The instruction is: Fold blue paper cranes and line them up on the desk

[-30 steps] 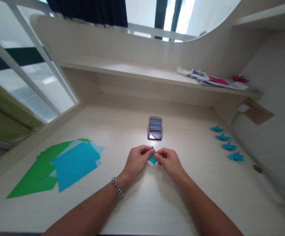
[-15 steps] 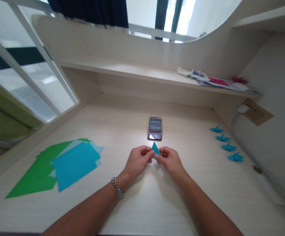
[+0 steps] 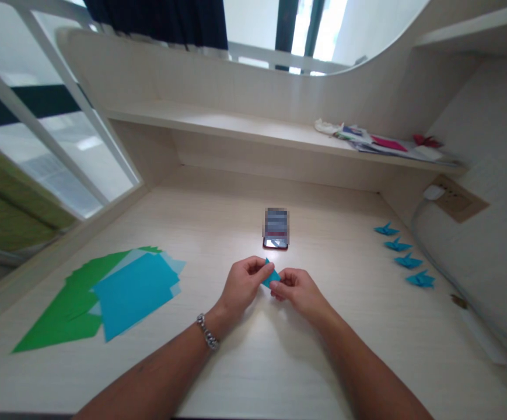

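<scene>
A small folded piece of blue paper [image 3: 271, 276] is held just above the wooden desk [image 3: 253, 350] at the centre. My left hand [image 3: 244, 284], with a metal bracelet on its wrist, pinches the paper's left side. My right hand [image 3: 297, 291] pinches its right side with curled fingers. Both hands meet over the paper, which is mostly covered by the fingers. A phone [image 3: 276, 228] lies on the desk just beyond the hands.
A stack of blue paper sheets [image 3: 133, 290] lies on green sheets [image 3: 60, 312] at the left. Several folded blue paper cranes [image 3: 402, 254] stand in a row at the right. A shelf [image 3: 235, 125] holds papers [image 3: 384, 143]. A wall socket [image 3: 452, 198] and cable sit at the right.
The folded paper pointed up between my fingertips half a second ago; now it is turned lower and sideways. My right hand has dropped slightly.
</scene>
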Action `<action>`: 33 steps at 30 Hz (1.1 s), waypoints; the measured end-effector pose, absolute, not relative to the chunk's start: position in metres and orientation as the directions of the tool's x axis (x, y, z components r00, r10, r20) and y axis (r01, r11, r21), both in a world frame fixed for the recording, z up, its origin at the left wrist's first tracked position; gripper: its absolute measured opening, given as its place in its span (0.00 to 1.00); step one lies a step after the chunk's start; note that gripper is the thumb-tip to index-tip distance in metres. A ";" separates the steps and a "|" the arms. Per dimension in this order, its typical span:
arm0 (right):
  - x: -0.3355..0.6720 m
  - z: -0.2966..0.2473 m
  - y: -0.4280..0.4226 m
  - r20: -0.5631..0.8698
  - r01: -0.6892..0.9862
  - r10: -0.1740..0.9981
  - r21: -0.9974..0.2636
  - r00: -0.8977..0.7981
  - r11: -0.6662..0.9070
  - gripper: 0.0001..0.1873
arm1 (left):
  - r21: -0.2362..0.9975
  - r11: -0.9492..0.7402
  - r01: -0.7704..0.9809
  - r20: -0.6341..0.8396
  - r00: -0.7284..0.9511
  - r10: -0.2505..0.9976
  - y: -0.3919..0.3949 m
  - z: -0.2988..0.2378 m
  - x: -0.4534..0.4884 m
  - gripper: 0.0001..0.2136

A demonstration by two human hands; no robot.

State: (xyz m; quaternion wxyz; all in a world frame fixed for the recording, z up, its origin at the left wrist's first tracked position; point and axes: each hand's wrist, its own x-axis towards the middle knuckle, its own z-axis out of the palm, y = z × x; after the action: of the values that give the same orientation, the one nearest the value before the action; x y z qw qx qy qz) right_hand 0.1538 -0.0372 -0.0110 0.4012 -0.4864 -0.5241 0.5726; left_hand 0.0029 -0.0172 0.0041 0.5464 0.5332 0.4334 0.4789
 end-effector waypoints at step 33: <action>0.155 -0.008 -0.031 -0.002 -0.122 0.995 -0.992 0.101 0.010 0.20 | 0.989 -0.002 -0.149 0.026 0.160 0.987 -0.015 0.002 0.000 0.11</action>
State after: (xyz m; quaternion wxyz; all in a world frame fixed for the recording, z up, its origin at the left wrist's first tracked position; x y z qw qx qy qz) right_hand 0.1551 -0.0314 -0.0082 0.5552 -0.4920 -0.4436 0.5030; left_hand 0.0001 -0.0154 0.0018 0.5711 0.5038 0.4159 0.4970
